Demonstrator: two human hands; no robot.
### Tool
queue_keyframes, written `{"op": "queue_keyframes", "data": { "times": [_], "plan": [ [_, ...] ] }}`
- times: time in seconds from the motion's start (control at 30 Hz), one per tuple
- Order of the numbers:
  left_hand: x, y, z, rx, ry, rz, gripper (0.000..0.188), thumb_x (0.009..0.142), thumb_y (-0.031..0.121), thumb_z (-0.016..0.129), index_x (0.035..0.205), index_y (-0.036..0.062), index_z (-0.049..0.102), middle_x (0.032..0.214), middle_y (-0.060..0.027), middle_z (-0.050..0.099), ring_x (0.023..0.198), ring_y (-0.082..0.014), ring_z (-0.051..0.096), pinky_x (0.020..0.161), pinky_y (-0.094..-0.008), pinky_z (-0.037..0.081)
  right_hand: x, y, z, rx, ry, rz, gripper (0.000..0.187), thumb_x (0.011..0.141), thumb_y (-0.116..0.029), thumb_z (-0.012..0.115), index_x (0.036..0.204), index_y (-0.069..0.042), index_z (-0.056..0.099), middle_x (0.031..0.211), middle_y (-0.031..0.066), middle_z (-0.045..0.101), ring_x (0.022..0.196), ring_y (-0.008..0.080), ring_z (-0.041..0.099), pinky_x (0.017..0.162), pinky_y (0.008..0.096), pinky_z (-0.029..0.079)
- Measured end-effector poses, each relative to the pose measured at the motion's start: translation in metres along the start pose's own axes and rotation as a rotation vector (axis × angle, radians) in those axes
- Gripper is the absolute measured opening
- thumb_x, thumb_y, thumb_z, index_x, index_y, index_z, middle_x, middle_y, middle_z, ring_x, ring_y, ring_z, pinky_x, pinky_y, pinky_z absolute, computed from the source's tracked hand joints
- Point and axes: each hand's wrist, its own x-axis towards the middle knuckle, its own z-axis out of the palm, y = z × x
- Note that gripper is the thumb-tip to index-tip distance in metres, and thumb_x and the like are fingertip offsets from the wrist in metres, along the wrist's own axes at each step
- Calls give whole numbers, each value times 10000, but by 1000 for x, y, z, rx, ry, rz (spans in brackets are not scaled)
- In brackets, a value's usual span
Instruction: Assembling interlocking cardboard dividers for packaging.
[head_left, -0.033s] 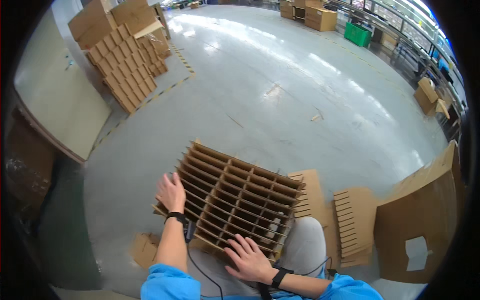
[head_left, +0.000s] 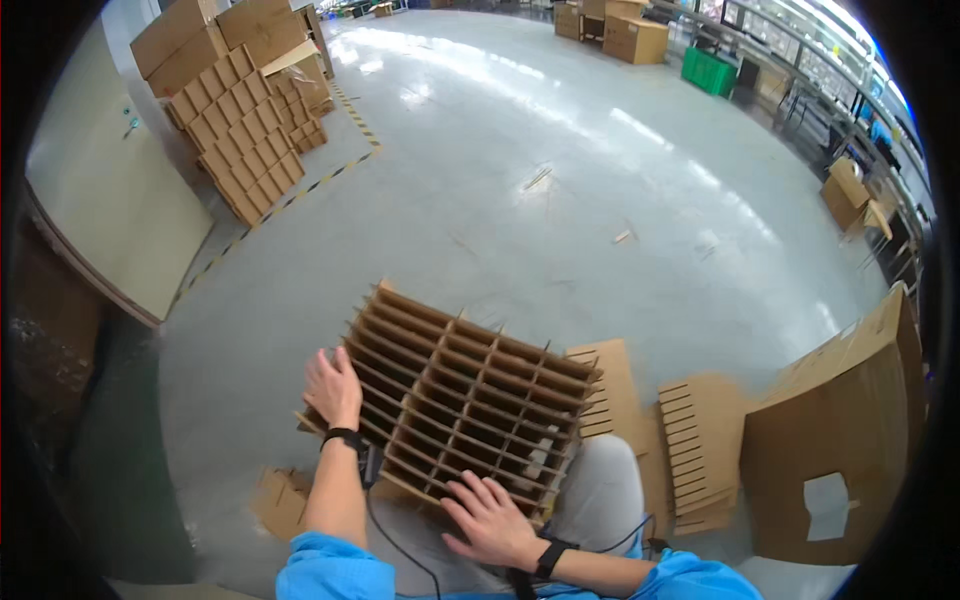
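A brown cardboard divider grid (head_left: pixel 415 385), made of interlocked slotted strips, stands tilted in front of me beside my grey-trousered knee (head_left: pixel 608 490). Along its left side rests my left hand (head_left: pixel 333 388), fingers stretched out and a little apart. My right hand (head_left: pixel 490 520) lies on the near edge with its fingers spread over the strip tops. A black band sits on each wrist, and a cable runs down from the left one. The undersides of my fingers are hidden. Some white bits show inside the cells near the right side.
Slotted cardboard sheets (head_left: pixel 697 450) lie on the floor to the right, beside a large open carton (head_left: pixel 830 440). A cardboard piece (head_left: pixel 280 500) lies at lower left. Stacked dividers (head_left: pixel 240 130) stand at far left near a pale door panel (head_left: pixel 115 180). A green crate (head_left: pixel 709 72) stands far right.
The whole view has shifted slightly to the left. Both hands keep their places on the divider grid.
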Motion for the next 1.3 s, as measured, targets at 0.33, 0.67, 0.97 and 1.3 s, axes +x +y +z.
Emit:
{"op": "queue_keyframes", "data": {
  "times": [0.33,0.67,0.97,1.3],
  "plan": [
    [-1,-27,18,-7,-7,45,585,1031,566,306,1414,141,433,1553,-190,331,1487,-341,213,1119,-642,219,-22,5,19,17,90,-43,490,894,-348,627,1241,-4,580,1383,188,511,1407,365,357,1161,489,286],
    [-180,43,-203,-1288,-329,674,590,983,386,567,1461,99,377,1513,-227,415,1428,-311,384,1181,-512,258,-35,35,26,71,341,-60,429,818,-210,699,1189,-24,595,1330,182,527,1323,379,447,1117,501,349],
    [-236,5,-342,-1741,-318,745,670,972,367,570,1499,59,294,1536,-286,336,1451,-407,312,1177,-544,271,12,48,9,37,248,42,497,876,-260,637,1317,-69,511,1438,212,441,1377,386,379,1104,501,347],
    [-212,-15,-358,-1243,788,1331,633,974,304,551,1487,29,304,1538,-279,332,1458,-397,298,1180,-527,266,-35,28,30,-133,129,12,639,849,-255,649,1396,16,461,1467,282,408,1382,453,371,1088,492,413]
  ]
}}
